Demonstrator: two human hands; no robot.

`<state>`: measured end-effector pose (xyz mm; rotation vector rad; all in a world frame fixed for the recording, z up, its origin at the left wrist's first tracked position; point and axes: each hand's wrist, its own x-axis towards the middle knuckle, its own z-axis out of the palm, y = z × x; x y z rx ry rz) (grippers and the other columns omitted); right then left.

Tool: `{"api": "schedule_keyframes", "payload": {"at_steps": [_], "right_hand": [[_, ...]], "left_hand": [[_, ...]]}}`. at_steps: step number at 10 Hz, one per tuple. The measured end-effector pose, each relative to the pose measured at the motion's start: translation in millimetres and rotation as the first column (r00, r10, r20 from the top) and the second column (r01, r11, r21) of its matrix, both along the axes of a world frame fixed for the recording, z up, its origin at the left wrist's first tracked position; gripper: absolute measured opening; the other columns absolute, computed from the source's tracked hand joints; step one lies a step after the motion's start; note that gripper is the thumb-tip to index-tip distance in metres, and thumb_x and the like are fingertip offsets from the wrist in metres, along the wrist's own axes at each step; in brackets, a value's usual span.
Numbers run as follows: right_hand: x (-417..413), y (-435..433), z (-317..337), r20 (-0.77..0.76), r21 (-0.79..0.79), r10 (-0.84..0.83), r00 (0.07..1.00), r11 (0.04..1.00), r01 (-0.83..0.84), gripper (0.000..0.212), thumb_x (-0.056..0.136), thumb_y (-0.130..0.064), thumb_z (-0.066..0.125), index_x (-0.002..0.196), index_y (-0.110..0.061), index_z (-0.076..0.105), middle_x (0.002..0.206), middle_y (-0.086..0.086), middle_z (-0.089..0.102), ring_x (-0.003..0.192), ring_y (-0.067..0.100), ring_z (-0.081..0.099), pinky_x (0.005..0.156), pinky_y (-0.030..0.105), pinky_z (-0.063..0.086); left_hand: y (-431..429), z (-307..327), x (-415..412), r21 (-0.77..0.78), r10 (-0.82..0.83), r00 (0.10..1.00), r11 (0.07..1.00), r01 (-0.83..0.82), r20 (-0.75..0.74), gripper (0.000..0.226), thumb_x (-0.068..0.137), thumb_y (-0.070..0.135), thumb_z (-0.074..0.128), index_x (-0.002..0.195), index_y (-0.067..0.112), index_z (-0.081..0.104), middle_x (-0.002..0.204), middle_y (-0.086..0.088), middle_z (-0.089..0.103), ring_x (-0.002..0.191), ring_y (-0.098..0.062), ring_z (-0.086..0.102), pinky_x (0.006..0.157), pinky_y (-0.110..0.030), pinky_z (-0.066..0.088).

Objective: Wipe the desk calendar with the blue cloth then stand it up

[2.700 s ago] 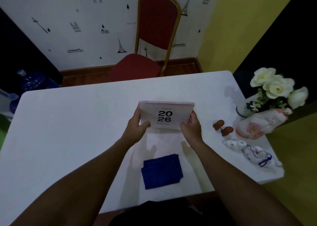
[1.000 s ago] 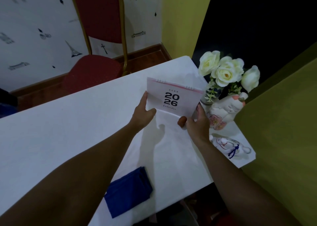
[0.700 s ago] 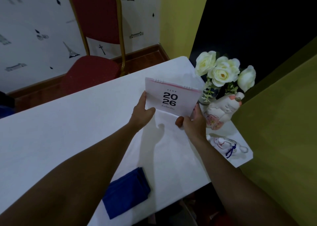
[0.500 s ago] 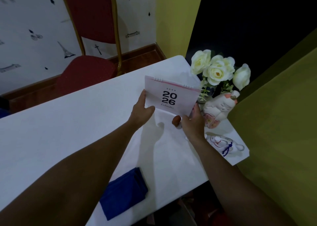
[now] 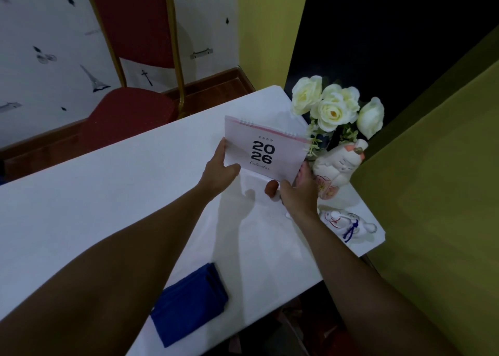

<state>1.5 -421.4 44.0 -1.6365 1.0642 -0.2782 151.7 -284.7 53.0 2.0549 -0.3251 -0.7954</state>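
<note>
Head view shows the desk calendar held upright above the white surface, near its far right corner, with the cover "2026" facing the person. The left hand takes the lower left edge, thumb on the front and fingers behind; its grip is closed on the calendar. The right hand holds the lower right corner from below, and its grip is also closed on the calendar, though the fingertips are partly hidden behind the cover. The blue cloth lies folded on the surface near the front edge, well apart from both hands, so I judge that the step in hand is the standing up.

To do it well, the two base flaps must open into a triangle before the calendar goes down, and the bottom edge should meet the surface flat, not on one corner. The place needs care: a small brown object sits just under the calendar, and the cat figurine and the white flowers stand just beside its right edge. A position a little to the left seems safer. Both hands should let go only when the base rests steady.
</note>
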Motion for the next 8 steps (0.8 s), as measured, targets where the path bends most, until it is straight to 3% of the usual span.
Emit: {"api": "schedule_keyframes", "payload": {"at_steps": [1,2,3,4,5,6,7,8], "right_hand": [[0,3,2,0.035,-0.003,-0.013,0.999,1.000,0.013,0.081,0.084,0.012,0.052,0.159,-0.014,0.034,0.153,0.010,0.053,0.135,0.025,0.056,0.066,-0.003,0.048],[-5,15,13,0.103,-0.043,-0.055,0.993,0.997,0.060,0.085,0.080,0.020,0.046,0.158,-0.010,0.035,0.151,0.011,0.051,0.121,0.014,0.062,0.063,-0.008,0.043],[-12,23,19,0.132,-0.082,-0.058,0.990,0.994,0.069,0.084,0.079,0.017,0.047,0.158,-0.009,0.035,0.151,0.011,0.051,0.118,0.008,0.062,0.082,0.001,0.051],[-18,37,23,0.121,-0.023,-0.044,0.992,0.999,0.047,0.086,0.078,-0.005,0.050,0.160,-0.018,0.028,0.138,0.013,0.062,0.125,0.035,0.062,0.107,0.047,0.053],[-19,50,28,0.102,-0.022,-0.044,0.994,0.999,0.046,0.085,0.084,-0.011,0.052,0.163,-0.023,0.022,0.136,0.012,0.064,0.120,0.034,0.066,0.106,0.051,0.053],[-10,62,43,0.047,-0.115,-0.004,0.999,0.993,0.010,0.081,0.091,-0.005,0.055,0.164,-0.022,0.022,0.157,0.008,0.048,0.140,0.027,0.051,0.112,0.032,0.043],[8,71,65,0.071,-0.189,0.064,0.995,0.981,-0.050,0.079,0.090,-0.006,0.056,0.162,-0.023,0.028,0.154,0.005,0.053,0.140,0.025,0.050,0.110,0.035,0.046],[35,81,105,0.122,-0.267,0.226,0.967,0.945,-0.187,0.074,0.093,-0.011,0.057,0.161,-0.024,0.031,0.155,0.003,0.052,0.134,0.022,0.056,0.102,0.029,0.048]], "left_hand": [[3,5,2,-0.001,-0.033,0.999,0.999,0.033,-0.002,0.087,0.093,0.013,0.061,0.164,0.036,0.017,0.170,0.002,0.031,0.154,-0.034,0.035,0.116,-0.059,0.041],[11,13,2,0.031,-0.063,0.998,0.998,0.062,0.017,0.086,0.092,0.034,0.061,0.164,0.036,0.015,0.173,0.001,0.024,0.156,-0.033,0.031,0.119,-0.058,0.036],[21,17,4,0.103,-0.074,0.997,0.992,0.072,0.017,0.084,0.098,0.039,0.062,0.166,0.032,0.013,0.175,0.000,0.019,0.158,-0.033,0.027,0.121,-0.056,0.032],[40,25,6,0.167,-0.138,0.990,0.977,0.129,0.042,0.074,0.103,0.030,0.057,0.166,0.024,0.019,0.174,-0.005,0.023,0.158,-0.033,0.028,0.123,-0.051,0.030],[53,36,4,0.225,-0.200,0.978,0.957,0.181,0.063,0.071,0.104,0.025,0.053,0.166,0.019,0.018,0.174,-0.007,0.022,0.159,-0.032,0.025,0.126,-0.048,0.026],[72,60,7,0.291,-0.275,0.954,0.929,0.231,0.122,0.069,0.106,0.024,0.050,0.167,0.017,0.017,0.175,-0.007,0.019,0.161,-0.028,0.020,0.129,-0.045,0.021],[83,88,15,0.287,-0.286,0.944,0.929,0.232,0.164,0.067,0.108,0.026,0.046,0.167,0.018,0.016,0.175,-0.006,0.016,0.163,-0.025,0.015,0.130,-0.041,0.016],[98,131,27,0.209,-0.263,0.930,0.955,0.212,0.258,0.065,0.110,0.029,0.042,0.167,0.020,0.014,0.175,-0.008,0.013,0.164,-0.023,0.009,0.129,-0.038,0.016]]}}
